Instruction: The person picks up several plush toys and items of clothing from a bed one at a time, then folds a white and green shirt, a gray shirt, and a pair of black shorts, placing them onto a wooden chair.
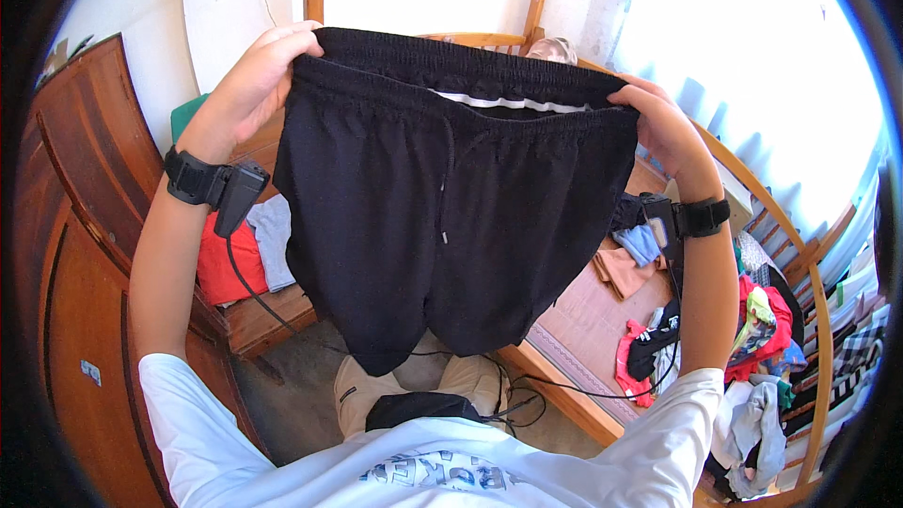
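A pair of black shorts (442, 216) with an elastic waistband hangs spread out in front of me, its legs pointing down. My left hand (252, 85) grips the left end of the waistband. My right hand (661, 122) pinches the right end at about the same height. A white stripe shows inside the waistband near the top. Both wrists carry black straps with small devices and trailing cables.
A wooden bed frame (564, 386) lies below and to the right, with a pile of mixed clothes (762, 339) along its curved rail. A red and grey bundle (246, 254) sits on a low wooden bench at left. A dark wooden cabinet (66, 254) stands at far left.
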{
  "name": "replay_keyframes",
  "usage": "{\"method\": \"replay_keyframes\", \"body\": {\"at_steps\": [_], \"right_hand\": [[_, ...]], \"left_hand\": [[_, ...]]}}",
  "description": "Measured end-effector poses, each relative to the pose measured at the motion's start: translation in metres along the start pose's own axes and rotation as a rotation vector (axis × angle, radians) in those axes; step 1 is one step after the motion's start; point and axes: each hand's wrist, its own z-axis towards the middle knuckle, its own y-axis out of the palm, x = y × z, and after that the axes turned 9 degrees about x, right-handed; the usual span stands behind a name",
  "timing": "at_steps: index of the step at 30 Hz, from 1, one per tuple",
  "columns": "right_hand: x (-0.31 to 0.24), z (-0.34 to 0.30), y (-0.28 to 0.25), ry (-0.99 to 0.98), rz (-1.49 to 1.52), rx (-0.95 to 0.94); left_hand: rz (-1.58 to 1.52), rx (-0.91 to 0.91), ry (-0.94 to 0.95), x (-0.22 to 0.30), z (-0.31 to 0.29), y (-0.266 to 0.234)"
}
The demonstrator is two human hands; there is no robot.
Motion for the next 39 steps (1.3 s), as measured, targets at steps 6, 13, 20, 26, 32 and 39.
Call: {"method": "replay_keyframes", "body": {"at_steps": [6, 13, 20, 26, 32, 39], "right_hand": [[0.012, -0.009, -0.010, 0.102, -0.091, 0.065], [0.004, -0.053, -0.044, -0.036, 0.040, 0.186], [0.049, -0.012, -0.111, 0.028, -0.141, 0.280], [0.194, 0.097, -0.173, 0.209, -0.579, 0.210], [0.366, 0.114, -0.166, 0.035, -1.167, 0.220], [0.413, 0.120, -0.168, -0.144, -0.834, -0.089]], "left_hand": [[0.074, -0.012, -0.136, -0.011, 0.005, 0.018], [0.066, -0.037, -0.020, -0.012, 0.008, 0.042], [0.155, -0.059, -0.096, -0.071, 0.096, 0.126], [0.256, -0.341, 0.089, -0.259, 0.220, 0.253], [0.671, -0.150, 0.418, -0.393, 0.183, 0.384], [0.700, -0.664, 0.415, -0.392, 0.130, 0.447]]}}
